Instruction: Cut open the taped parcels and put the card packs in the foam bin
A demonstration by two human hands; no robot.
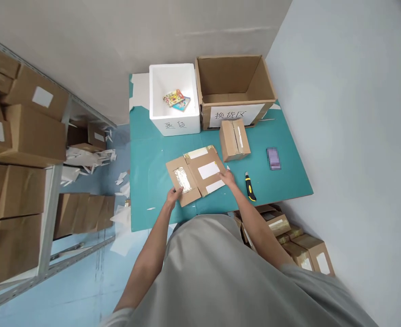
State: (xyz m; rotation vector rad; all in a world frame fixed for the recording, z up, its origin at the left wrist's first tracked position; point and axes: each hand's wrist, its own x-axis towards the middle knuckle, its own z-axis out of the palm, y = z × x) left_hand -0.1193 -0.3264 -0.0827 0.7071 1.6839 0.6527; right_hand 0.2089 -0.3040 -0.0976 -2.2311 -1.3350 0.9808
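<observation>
A flattened cardboard box [205, 159] with white labels and a shiny taped patch lies in front of me, over the green table. My left hand [173, 196] grips its lower left edge, fingers partly hidden beneath. At its right edge, my right hand [227, 177] is closed on the cardboard, thumb on top by a white label. A small closed carton [234, 141] stands just beyond my right hand. To the right of that hand lies a yellow-and-black utility knife [250, 187].
A white foam box [175, 125] holding small colourful booklets [177, 99] stands at the back beside a large open carton [205, 116]. A blurred purple item [274, 159] lies at right. Shelves of cartons [33, 131] stand left; more cartons [309, 250] sit below the table's right side.
</observation>
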